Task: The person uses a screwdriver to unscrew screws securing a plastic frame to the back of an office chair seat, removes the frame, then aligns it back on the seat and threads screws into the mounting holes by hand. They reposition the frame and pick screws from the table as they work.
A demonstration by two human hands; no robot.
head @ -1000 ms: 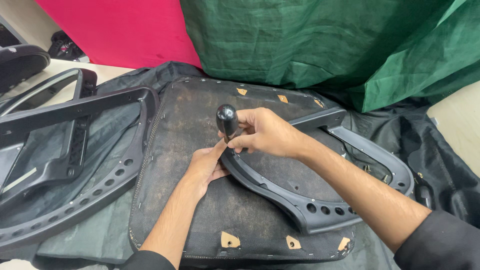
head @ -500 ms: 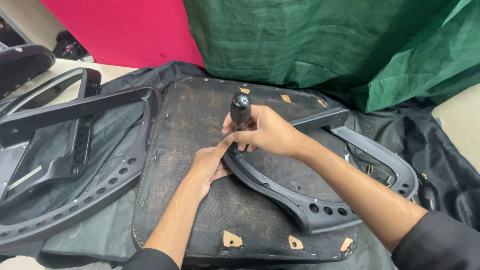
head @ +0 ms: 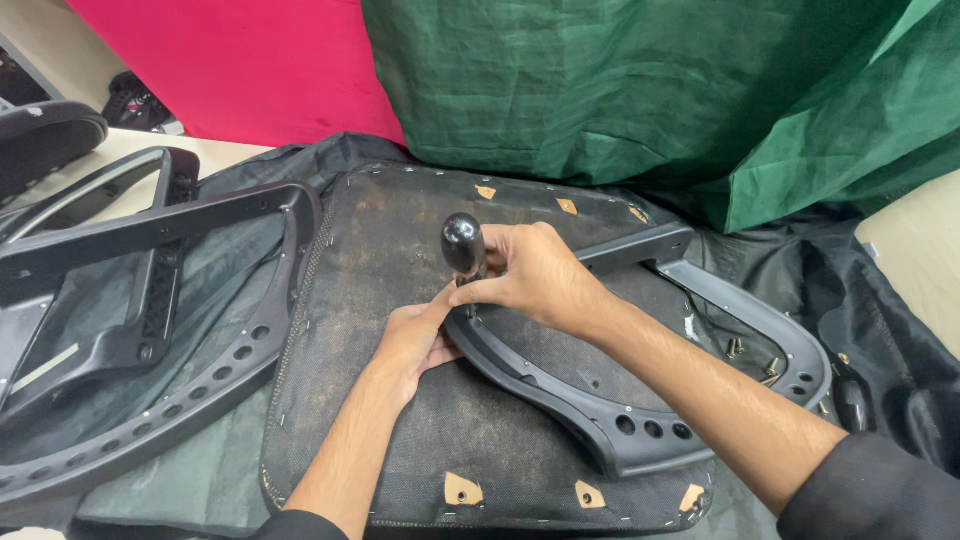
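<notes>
A dark square seat base (head: 380, 240) lies upside down on black cloth. On it rests a black plastic armrest bracket (head: 640, 430) with several holes at its curved end. My right hand (head: 535, 275) grips a screwdriver with a round black handle (head: 462, 243), held upright at the bracket's near end. My left hand (head: 415, 335) rests on the seat base, its fingers touching the bracket and the tool's shaft just below the right hand. The screwdriver tip is hidden behind my fingers.
A black mesh chair backrest frame (head: 150, 340) lies at the left. Green fabric (head: 640, 100) and pink fabric (head: 240, 60) hang behind. Small loose screws (head: 755, 360) lie inside the bracket's loop. Another black chair part (head: 45, 135) sits far left.
The screwdriver handle and my right hand have shifted slightly to the right and up on the bracket. My left hand stays beneath it.
</notes>
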